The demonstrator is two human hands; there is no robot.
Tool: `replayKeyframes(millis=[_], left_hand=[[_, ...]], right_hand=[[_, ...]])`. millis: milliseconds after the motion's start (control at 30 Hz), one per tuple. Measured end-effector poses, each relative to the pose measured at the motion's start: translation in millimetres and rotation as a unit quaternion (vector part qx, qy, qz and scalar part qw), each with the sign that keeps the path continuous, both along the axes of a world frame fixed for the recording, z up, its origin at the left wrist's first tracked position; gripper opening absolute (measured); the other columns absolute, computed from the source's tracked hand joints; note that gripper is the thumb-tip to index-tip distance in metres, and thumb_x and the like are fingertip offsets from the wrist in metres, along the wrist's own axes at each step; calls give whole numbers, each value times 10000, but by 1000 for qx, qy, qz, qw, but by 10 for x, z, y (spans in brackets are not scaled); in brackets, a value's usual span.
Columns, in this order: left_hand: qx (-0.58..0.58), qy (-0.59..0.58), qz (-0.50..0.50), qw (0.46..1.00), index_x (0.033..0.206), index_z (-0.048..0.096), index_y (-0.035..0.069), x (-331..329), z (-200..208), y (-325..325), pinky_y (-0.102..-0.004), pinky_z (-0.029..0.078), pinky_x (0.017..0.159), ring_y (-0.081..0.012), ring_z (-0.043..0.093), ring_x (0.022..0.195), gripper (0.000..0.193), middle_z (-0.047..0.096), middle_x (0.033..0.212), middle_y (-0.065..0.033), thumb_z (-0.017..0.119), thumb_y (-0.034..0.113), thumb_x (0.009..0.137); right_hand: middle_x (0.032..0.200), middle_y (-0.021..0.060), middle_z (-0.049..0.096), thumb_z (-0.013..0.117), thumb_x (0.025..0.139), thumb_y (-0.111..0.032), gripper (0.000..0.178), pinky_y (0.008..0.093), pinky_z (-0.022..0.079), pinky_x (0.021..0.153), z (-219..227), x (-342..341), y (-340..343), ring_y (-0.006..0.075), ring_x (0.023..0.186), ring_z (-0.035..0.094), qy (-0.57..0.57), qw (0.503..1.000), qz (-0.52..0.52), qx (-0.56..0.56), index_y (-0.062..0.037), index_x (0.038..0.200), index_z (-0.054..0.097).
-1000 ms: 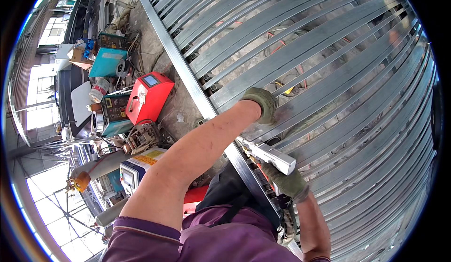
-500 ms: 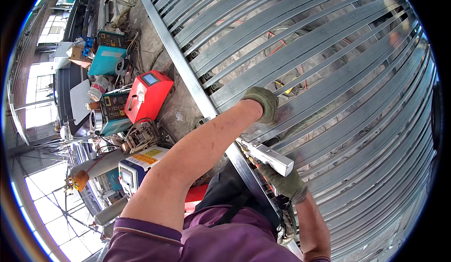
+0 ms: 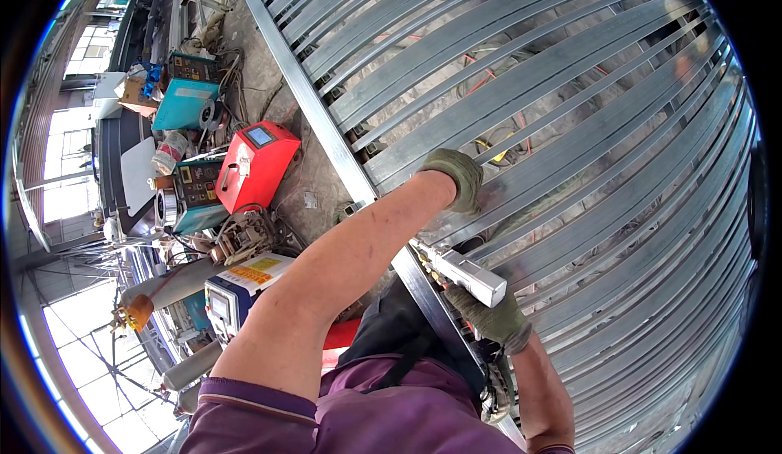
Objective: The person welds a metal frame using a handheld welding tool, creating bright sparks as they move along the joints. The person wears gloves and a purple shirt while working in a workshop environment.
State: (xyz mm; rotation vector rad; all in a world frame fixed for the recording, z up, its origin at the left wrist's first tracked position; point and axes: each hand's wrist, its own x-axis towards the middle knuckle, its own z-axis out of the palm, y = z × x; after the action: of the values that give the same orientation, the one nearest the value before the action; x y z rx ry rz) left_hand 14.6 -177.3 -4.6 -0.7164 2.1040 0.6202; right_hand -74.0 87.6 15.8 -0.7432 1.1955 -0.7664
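My left hand, in a green knit glove, is curled over a narrow metal tube in the frame of parallel silver tubes. Its fingertips are hidden beneath. A gloved right hand, mine, is closed around a welding gun with a boxy silver body. The gun's thin nozzle end points up and left, toward the long edge rail, below my left wrist. Part of the gun's grip is covered by my fingers.
Left of the frame stand a red machine with a small screen, teal welding machines, a white-and-blue unit and a gas cylinder. Cables lie on the floor under the tubes.
The gun and my right hand have shifted very slightly to the left. My left hand stays in the same place on the tube.
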Motion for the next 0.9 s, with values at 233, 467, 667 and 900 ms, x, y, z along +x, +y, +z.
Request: replayKeyframes(millis=[233,467,667,900], left_hand=[[-2,-1,5,1000,1254,821,77,-6,30,-2,-492,604,984,-383,769,1158,645,812,1226,-167,781,611,895],[3,-2,5,1000,1252,821,73,-7,-5,-4,-494,605,973,-382,771,1151,637,813,1226,-166,786,600,895],[-1,-1,10,1000,1243,824,70,2,-7,2,-489,609,965,-379,774,1136,635,817,1206,-167,786,600,895],[-7,3,5,1000,1233,828,71,1,22,4,-485,611,961,-375,777,1131,623,821,1197,-159,781,594,898]], right_hand=[[1235,109,812,846,1002,-146,395,313,627,928,-16,-14,18,158,1112,774,-16,999,-2,30,10,1346,730],[1233,107,813,848,1003,-162,404,316,626,921,3,-22,15,156,1109,773,26,1000,17,3,6,1351,731],[1212,102,819,847,1010,-201,408,318,621,903,-41,-18,36,154,1096,776,6,1000,12,16,-2,1348,736],[1204,104,823,838,1016,-213,401,320,621,899,-5,-47,28,157,1095,782,11,999,20,30,-23,1355,740]])
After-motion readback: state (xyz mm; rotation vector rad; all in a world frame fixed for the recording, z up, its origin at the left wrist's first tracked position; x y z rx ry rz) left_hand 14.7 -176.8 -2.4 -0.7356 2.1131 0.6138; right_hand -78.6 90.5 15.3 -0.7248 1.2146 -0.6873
